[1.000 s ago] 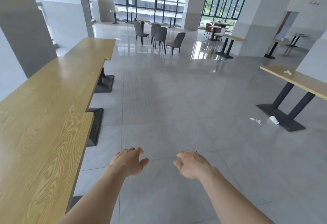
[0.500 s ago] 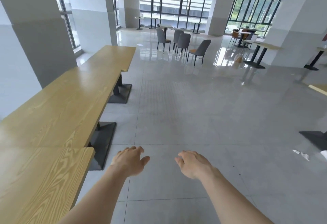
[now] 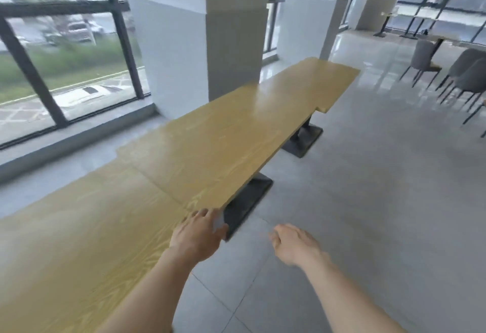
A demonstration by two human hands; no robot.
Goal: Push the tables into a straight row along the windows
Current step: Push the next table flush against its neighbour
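Three wooden tables with black bases stand end to end beside the windows [image 3: 65, 51]. The near table [image 3: 79, 240] fills the lower left, the middle table [image 3: 210, 143] juts slightly further into the room, and the far table [image 3: 310, 80] is offset again at its joint. My left hand [image 3: 197, 235] hovers over the near table's front corner where it meets the middle table, fingers loosely bent; contact is unclear. My right hand [image 3: 294, 243] hangs over the floor, fingers loosely curled, holding nothing.
A white pillar [image 3: 200, 38] stands behind the middle table, with another pillar [image 3: 307, 9] further back. Grey chairs [image 3: 462, 75] stand at the far right. Black table bases [image 3: 247, 201] sit on the grey tiled floor to the right of the row.
The view has swung left toward the windows. My left hand has moved from above the floor to the near table's corner. My right hand stays over the floor.
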